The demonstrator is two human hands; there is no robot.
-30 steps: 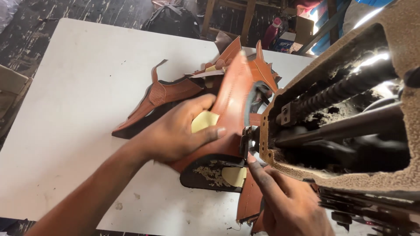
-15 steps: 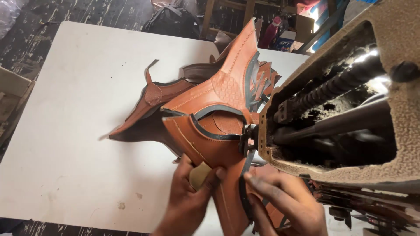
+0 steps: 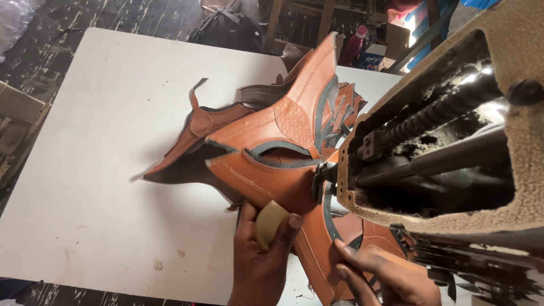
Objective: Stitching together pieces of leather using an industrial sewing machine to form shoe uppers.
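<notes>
left hand clamped a tan pad against the leather upper; right hand pinched its seam, feeding the sewing machine near the worktop's right edge.

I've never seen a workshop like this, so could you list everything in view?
Leather pieces: a pile, count unclear, orange-brown with dark edging, middle of table.
Tan patch: one, beige, under the left thumb.
Sewing machine: one, tan and worn, right side.
Table: one, white.
Bottle: one, red, beyond the table.
Left hand: holds leather and patch.
Right hand: fingers on leather below the machine.
</notes>
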